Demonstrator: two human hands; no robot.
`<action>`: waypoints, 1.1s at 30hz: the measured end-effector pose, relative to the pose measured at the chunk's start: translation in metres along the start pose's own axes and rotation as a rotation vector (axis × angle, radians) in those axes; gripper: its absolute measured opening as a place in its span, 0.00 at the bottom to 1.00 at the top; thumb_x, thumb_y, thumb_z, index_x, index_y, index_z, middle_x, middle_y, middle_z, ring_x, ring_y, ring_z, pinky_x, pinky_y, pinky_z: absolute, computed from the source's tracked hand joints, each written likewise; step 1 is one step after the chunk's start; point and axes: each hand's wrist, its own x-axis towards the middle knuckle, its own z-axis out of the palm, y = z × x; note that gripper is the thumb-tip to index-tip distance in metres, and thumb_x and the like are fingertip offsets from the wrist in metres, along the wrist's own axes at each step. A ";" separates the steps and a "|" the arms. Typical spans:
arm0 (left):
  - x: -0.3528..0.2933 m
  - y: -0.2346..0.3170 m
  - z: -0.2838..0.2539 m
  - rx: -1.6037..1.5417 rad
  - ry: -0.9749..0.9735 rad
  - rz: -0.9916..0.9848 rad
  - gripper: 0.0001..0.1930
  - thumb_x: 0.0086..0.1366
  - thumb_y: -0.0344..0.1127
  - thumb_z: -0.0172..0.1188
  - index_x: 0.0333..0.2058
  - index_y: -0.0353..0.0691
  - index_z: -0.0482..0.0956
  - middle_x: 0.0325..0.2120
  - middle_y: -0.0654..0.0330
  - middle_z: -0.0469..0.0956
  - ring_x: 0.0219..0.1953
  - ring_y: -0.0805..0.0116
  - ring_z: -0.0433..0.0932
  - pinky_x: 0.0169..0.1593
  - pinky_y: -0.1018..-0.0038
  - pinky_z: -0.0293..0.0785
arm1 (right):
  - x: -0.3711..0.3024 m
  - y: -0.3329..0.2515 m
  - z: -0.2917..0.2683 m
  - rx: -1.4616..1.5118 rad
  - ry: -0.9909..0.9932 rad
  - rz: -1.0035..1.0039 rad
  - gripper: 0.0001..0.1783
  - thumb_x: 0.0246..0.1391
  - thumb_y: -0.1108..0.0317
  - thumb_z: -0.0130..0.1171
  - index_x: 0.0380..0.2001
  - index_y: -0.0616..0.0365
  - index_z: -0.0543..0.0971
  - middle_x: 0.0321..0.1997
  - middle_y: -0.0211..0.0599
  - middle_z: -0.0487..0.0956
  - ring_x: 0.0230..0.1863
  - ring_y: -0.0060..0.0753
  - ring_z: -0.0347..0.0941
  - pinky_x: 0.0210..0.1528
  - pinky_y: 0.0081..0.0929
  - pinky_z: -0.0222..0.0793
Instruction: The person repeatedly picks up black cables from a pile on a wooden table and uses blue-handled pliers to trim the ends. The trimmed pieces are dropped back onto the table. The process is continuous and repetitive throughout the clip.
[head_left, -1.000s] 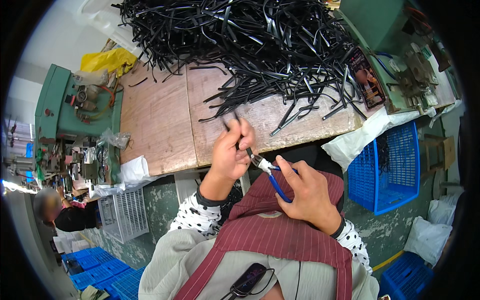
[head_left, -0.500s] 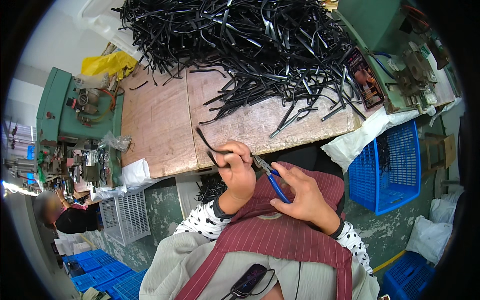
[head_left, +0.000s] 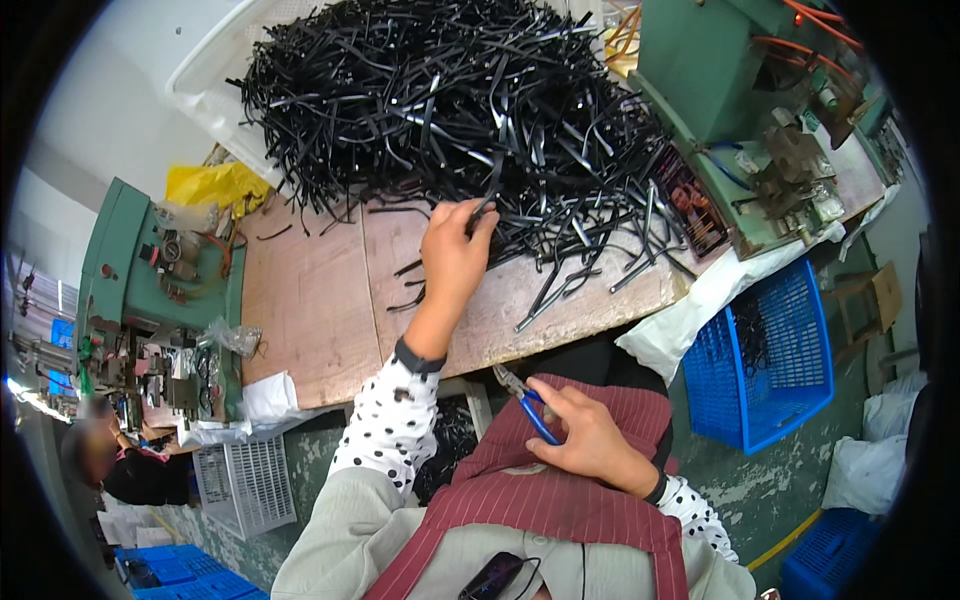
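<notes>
A large heap of black eyeglass temples (head_left: 440,110) covers the far middle of the table. My left hand (head_left: 458,250) reaches to the heap's near edge, with thumb and fingers pinched on one black eyeglass temple (head_left: 484,207). Other temples lie loose around and under this hand. Closer to my body, my right hand (head_left: 590,432) grips cutting pliers (head_left: 535,412) with blue handles, their metal jaws pointing up and left by the table's front edge. Nothing shows between the jaws.
Green machines stand at the left (head_left: 150,290) and right (head_left: 725,80) of the wooden table (head_left: 310,300). A flat picture-bearing rectangle (head_left: 690,210), perhaps a phone, leans by the right machine. A blue crate (head_left: 755,350) sits lower right. Another person (head_left: 150,470) is at far left.
My left hand has moved from the pliers, where it held temples, up and away to the heap, and pinches a temple there. My right hand keeps the pliers, shifted slightly down and left.
</notes>
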 end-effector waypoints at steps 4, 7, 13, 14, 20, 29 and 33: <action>0.026 -0.038 0.035 0.503 -0.235 0.063 0.22 0.51 0.20 0.55 0.41 0.55 0.85 0.41 0.59 0.75 0.37 0.54 0.79 0.38 0.63 0.76 | -0.004 0.006 0.001 -0.022 0.050 -0.053 0.43 0.39 0.63 0.71 0.63 0.53 0.68 0.32 0.40 0.74 0.32 0.40 0.76 0.37 0.34 0.75; 0.005 -0.052 0.031 0.425 -0.156 0.106 0.22 0.52 0.20 0.54 0.42 0.53 0.83 0.44 0.60 0.76 0.39 0.54 0.80 0.38 0.65 0.77 | -0.009 0.009 -0.001 -0.039 0.074 -0.073 0.44 0.39 0.62 0.71 0.62 0.53 0.68 0.32 0.40 0.74 0.33 0.40 0.76 0.37 0.34 0.75; -0.063 -0.034 0.004 0.442 -0.056 0.237 0.24 0.50 0.18 0.54 0.44 0.48 0.82 0.41 0.60 0.79 0.37 0.58 0.78 0.38 0.67 0.76 | 0.001 0.018 0.000 -0.064 0.099 -0.012 0.44 0.37 0.61 0.72 0.62 0.54 0.69 0.32 0.39 0.74 0.33 0.40 0.77 0.36 0.34 0.75; -0.069 -0.032 0.000 0.444 -0.063 0.252 0.24 0.50 0.18 0.55 0.45 0.48 0.82 0.40 0.61 0.79 0.35 0.59 0.78 0.38 0.68 0.76 | 0.003 0.017 0.000 -0.078 0.102 -0.016 0.44 0.36 0.61 0.73 0.62 0.54 0.69 0.32 0.39 0.74 0.33 0.40 0.77 0.36 0.34 0.75; -0.065 -0.040 -0.018 0.258 0.000 0.377 0.23 0.47 0.19 0.58 0.44 0.44 0.81 0.37 0.61 0.78 0.29 0.65 0.77 0.30 0.73 0.74 | 0.012 0.022 -0.007 -0.083 0.193 -0.052 0.45 0.34 0.62 0.74 0.60 0.55 0.70 0.32 0.41 0.75 0.31 0.40 0.76 0.36 0.34 0.75; -0.118 -0.002 -0.033 -0.120 0.077 -0.129 0.03 0.65 0.28 0.55 0.33 0.35 0.75 0.26 0.53 0.74 0.29 0.59 0.76 0.34 0.73 0.70 | 0.020 0.017 -0.020 -0.038 0.283 0.042 0.45 0.34 0.63 0.74 0.61 0.55 0.70 0.32 0.38 0.73 0.24 0.31 0.69 0.28 0.29 0.69; -0.125 -0.013 -0.034 -0.472 0.028 -0.497 0.13 0.73 0.42 0.50 0.34 0.38 0.72 0.23 0.62 0.71 0.22 0.73 0.67 0.27 0.78 0.64 | 0.017 0.020 -0.004 -0.113 0.245 -0.154 0.46 0.32 0.65 0.74 0.61 0.56 0.70 0.35 0.40 0.73 0.30 0.40 0.74 0.31 0.34 0.71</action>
